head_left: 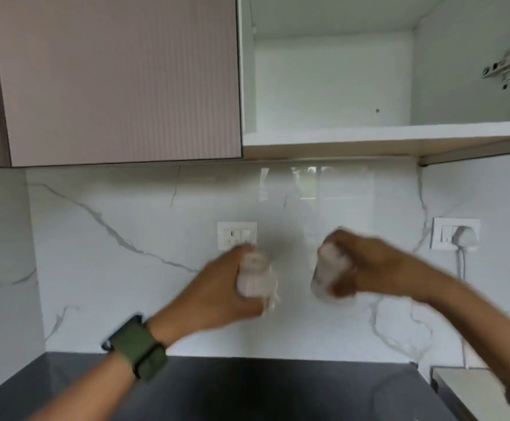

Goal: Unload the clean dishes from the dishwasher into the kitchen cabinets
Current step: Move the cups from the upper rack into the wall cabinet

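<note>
You have a clear tumbler in each hand, raised in front of the marble-veined backsplash point(126, 238) and below the open cabinet point(381, 133), which looks like a carry toward that bare white shelf rather than a rest on the counter. Your left hand point(226, 287) is wrapped around the left glass point(256, 278) from the side, fingers closed on its wall; your right hand point(366, 262) comes over the right glass point(326, 275) and clamps it from the outer side. Both glasses are blurred, so their rims and any pattern cannot be made out, but they read as smooth, see-through cylinders, likely slippery if damp. The neighbouring cabinet door point(120, 80) is shut, ribbed and matte mauve; the open box is plain white laminate with a metal hinge point(508, 63). The dark countertop point(247, 390) below is smooth, and a green watch strap point(140, 349) circles your left wrist
</note>
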Motion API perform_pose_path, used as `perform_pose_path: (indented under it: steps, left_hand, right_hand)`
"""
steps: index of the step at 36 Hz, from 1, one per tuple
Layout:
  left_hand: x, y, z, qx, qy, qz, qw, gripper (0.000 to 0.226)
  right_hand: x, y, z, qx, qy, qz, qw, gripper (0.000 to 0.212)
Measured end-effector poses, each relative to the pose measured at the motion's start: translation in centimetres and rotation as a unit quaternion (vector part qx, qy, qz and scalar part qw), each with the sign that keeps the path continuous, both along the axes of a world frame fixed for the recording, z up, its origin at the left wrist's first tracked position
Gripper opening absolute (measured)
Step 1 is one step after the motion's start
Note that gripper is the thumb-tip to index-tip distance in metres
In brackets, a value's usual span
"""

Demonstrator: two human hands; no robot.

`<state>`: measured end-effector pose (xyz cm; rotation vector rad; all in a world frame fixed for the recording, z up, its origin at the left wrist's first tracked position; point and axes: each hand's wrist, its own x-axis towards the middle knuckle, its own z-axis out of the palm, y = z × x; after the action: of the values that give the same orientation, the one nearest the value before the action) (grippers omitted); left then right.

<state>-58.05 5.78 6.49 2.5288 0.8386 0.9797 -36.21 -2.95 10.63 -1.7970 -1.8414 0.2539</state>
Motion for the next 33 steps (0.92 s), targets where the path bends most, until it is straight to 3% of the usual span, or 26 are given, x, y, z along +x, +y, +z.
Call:
perform_pose_path:
  steps: [3, 7, 13, 18, 28, 33]
  left_hand:
    - [0.7, -0.5, 6.7, 0.055, 0.004, 0.012, 0.998, 0.078]
    - [1.5, -1.9, 14.2, 0.074, -0.015, 0.005, 0.997, 0.054]
    - [3.9, -1.2, 21.2, 0.065, -0.074, -0.003, 0.995, 0.053]
    - [6.5, 0.9, 23.7, 0.036, -0.09, 0.026, 0.995, 0.052]
    - [9.4, 4.9, 24.0, 0.013, -0.05, 0.132, 0.99, 0.039]
    - [10.2, 6.1, 23.8, 0.023, -0.017, 0.176, 0.984, 0.038]
  right_hand:
    - [0.7, -1.6, 6.4, 0.052, 0.0, 0.011, 0.999, 0.044]
    - [1.7, -2.6, 13.5, 0.092, -0.008, 0.009, 0.996, 0.038]
    - [2.5, -1.6, 19.9, 0.098, -0.025, 0.0, 0.995, 0.033]
    - [2.8, 1.4, 22.3, 0.079, -0.034, -0.021, 0.996, 0.031]
    - [4.2, 7.7, 23.0, 0.008, -0.035, -0.073, 0.997, 0.05]
    - [4.8, 9.1, 23.3, -0.003, -0.046, -0.075, 0.996, 0.044]
